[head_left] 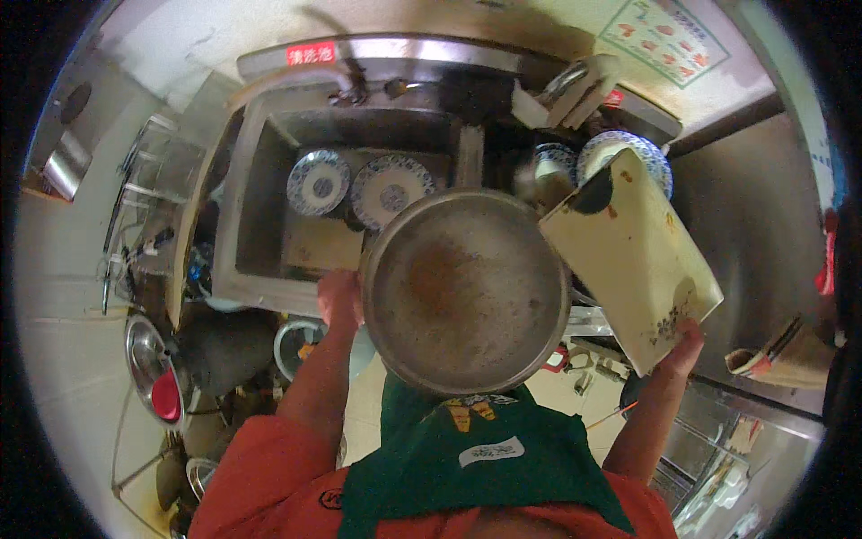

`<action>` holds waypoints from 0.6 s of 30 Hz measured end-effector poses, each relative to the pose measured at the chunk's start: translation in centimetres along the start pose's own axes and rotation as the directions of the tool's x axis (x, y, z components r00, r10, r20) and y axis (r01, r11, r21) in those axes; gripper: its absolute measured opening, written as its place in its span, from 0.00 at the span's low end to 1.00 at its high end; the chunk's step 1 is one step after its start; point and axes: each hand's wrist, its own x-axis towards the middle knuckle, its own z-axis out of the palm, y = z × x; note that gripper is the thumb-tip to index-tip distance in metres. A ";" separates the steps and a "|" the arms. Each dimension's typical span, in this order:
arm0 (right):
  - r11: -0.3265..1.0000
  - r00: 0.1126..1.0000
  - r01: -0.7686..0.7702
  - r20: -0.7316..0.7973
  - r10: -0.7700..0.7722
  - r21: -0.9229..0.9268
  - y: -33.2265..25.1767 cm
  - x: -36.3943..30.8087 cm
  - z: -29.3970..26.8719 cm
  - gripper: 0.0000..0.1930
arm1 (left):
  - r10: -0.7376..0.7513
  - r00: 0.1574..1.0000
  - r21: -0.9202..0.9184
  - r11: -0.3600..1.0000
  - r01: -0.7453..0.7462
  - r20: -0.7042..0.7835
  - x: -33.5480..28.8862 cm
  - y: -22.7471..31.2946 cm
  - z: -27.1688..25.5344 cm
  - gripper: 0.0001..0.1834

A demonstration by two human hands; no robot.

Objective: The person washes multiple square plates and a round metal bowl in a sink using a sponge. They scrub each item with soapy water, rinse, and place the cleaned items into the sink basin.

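The kitchen had a pale wall (503, 18) at the far side, with a metal sink (235, 207) in front of it and a shiny metal table (763, 207) on the right. A red sign (311, 54) with white writing was stuck on the far edge, to the left of the tap (350, 88). A poster (666, 40) with a green border, red pictures and small writing was on the wall at the far right. The green apron (485, 463) had orange carrots on it and a white patch (491, 451) with dark marks too blurry to read.

The big round pan (467, 287) was in the middle, near the apron, with a brown stain inside. The left hand (339, 298) had its grip closed on the pan's left edge, with some fingers hidden. The right hand (686, 349) had its grip pinched on the near right corner of a cream tray (633, 256). The tray was tilted, with dark flowers and brown spots on it. I could not tell if it touched the pan.

Two blue and white plates (392, 191) sat in the left side of the sink.
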 end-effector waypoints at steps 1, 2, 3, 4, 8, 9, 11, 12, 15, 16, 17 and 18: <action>0.999 0.999 -0.044 -0.025 0.044 -0.020 0.6 -0.7 0.4 0.32 | 0.009 0.998 -0.040 0.999 -0.012 -0.067 0.0 0.1 -0.2 0.09; 0.997 0.998 -0.070 -0.002 0.070 -0.033 1.2 -1.4 0.7 0.32 | 0.023 0.990 -0.079 0.996 -0.034 -0.138 0.0 0.1 -0.4 0.09; 0.995 0.994 -0.092 0.062 0.094 -0.040 1.6 -1.8 1.2 0.33 | -0.086 0.991 -0.199 0.978 0.064 -0.106 0.1 0.2 -0.5 0.09; 0.990 0.994 -0.099 0.031 0.103 -0.095 2.0 -2.0 1.6 0.33 | -0.082 0.989 -0.167 0.984 0.060 -0.126 0.0 0.2 -0.6 0.09; 0.962 0.985 -0.155 0.034 0.167 -0.225 3.5 -1.9 4.0 0.35 | -0.014 0.961 -0.205 0.978 -0.045 -0.276 -0.2 0.1 0.1 0.09; 0.940 0.981 -0.177 0.027 0.193 -0.293 3.8 -1.8 4.7 0.35 | -0.025 0.947 -0.244 0.968 -0.057 -0.320 -0.4 0.1 0.3 0.09; 0.926 0.941 -0.250 0.155 0.301 -0.283 4.3 -1.5 5.9 0.37 | -0.046 0.945 -0.263 0.964 -0.044 -0.325 -0.5 -0.2 0.8 0.09; 0.883 0.948 -0.270 0.056 0.314 -0.383 4.6 -1.2 6.5 0.38 | -0.057 0.944 -0.272 0.962 -0.035 -0.325 -0.6 -0.3 1.1 0.09; 0.791 0.959 -0.256 -0.046 0.278 -0.555 5.6 -0.6 7.8 0.38 | -0.006 0.971 -0.218 0.975 -0.048 -0.239 -0.4 -0.7 1.4 0.08; 0.790 0.967 -0.211 -0.007 0.253 -0.575 6.1 -0.4 8.1 0.38 | -0.002 0.980 -0.218 0.975 -0.043 -0.201 -0.3 -0.8 1.5 0.08; 0.773 0.973 -0.185 -0.006 0.229 -0.607 6.5 -0.2 8.2 0.38 | 0.015 0.976 -0.191 0.980 -0.057 -0.217 -0.3 -0.8 1.4 0.08; 0.765 0.979 -0.146 0.020 0.203 -0.627 7.1 -0.2 8.3 0.38 | 0.032 0.972 -0.163 0.984 -0.071 -0.232 -0.2 -0.8 1.4 0.08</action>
